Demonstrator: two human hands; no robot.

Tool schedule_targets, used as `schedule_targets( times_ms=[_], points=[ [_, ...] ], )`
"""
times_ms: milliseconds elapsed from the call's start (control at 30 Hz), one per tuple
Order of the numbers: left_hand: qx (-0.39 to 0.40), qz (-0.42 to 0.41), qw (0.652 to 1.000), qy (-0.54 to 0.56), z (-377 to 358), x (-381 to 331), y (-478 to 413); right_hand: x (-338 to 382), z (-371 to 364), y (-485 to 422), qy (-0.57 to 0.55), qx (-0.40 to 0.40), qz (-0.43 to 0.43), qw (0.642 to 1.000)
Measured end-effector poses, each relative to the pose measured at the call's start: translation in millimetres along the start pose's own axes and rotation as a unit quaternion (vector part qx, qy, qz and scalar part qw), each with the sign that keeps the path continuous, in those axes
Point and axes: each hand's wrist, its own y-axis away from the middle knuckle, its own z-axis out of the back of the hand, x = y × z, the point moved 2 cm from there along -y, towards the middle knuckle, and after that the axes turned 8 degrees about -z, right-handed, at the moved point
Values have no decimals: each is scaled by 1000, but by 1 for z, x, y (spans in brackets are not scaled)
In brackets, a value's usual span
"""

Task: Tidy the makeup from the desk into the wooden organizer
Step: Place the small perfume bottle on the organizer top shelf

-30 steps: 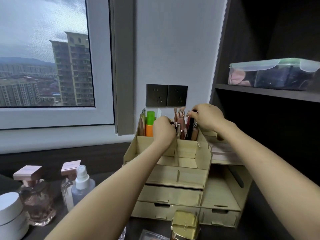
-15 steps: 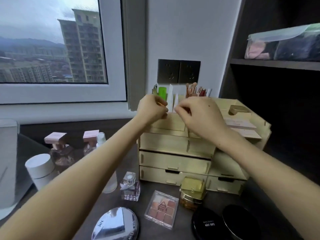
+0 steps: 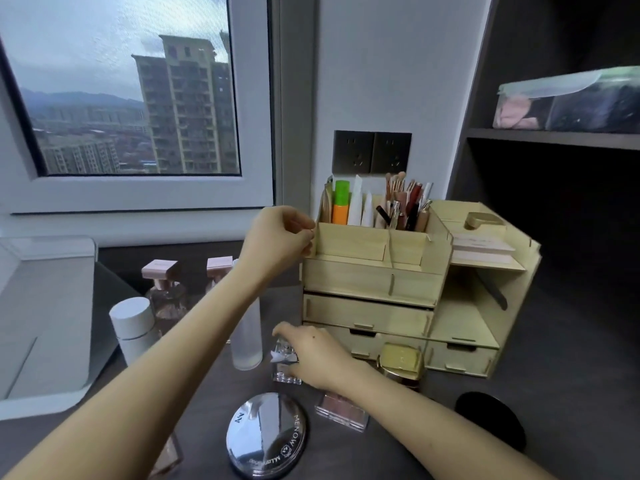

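The wooden organizer (image 3: 349, 280) stands at the back of the dark desk, with brushes and pens (image 3: 403, 200) and an orange tube with a green cap (image 3: 341, 204) upright in its top compartments. My left hand (image 3: 277, 237) is curled beside the organizer's top left corner, and nothing shows in it. Lower down, my right hand (image 3: 313, 355) closes around a small clear perfume bottle (image 3: 284, 367) standing on the desk in front of the drawers. Near it sit a gold jar (image 3: 401, 362), a pink eyeshadow palette (image 3: 341, 410), a silver round compact (image 3: 266, 434) and a black round compact (image 3: 491, 419).
A frosted bottle (image 3: 246, 337), a white-capped bottle (image 3: 133, 325) and two pink-capped bottles (image 3: 162, 284) stand left of the organizer. A white stand (image 3: 45, 306) fills the left edge. A dark shelf unit with a plastic box (image 3: 568, 102) rises on the right.
Both hands left the top compartment. My right hand dropped to the desk and closed on the small perfume bottle. My left hand drew back to the organizer's left corner.
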Motion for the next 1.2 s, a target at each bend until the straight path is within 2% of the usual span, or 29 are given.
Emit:
schedule_targets(
  times_ms=[167, 300, 400, 533, 633, 900, 1067, 1200],
  points=[
    [-2, -12, 1000, 11, 2, -8, 1, 3, 22, 15, -77, -40, -7, 996],
    [-27, -18, 999, 11, 6, -10, -4, -5, 93, 46, -157, -136, 1, 978],
    [-15, -28, 999, -6, 3, -9, -7, -24, 157, 70, -197, -194, -19, 961],
    [-2, -35, 999, -10, -5, -5, -13, -78, 229, 74, -175, -337, -77, 922],
    [13, -38, 999, -10, -16, -5, -19, -135, 260, 55, -123, -402, -140, 896],
    [24, -42, 998, -32, -49, -1, -44, -214, 266, -6, -19, -323, -228, 918],
    [29, -39, 998, -46, -57, 11, -50, -237, 267, -17, -24, -225, -218, 949],
    [35, -33, 998, -48, -60, 18, -49, -250, 267, -20, -9, -194, -209, 958]
  ],
)
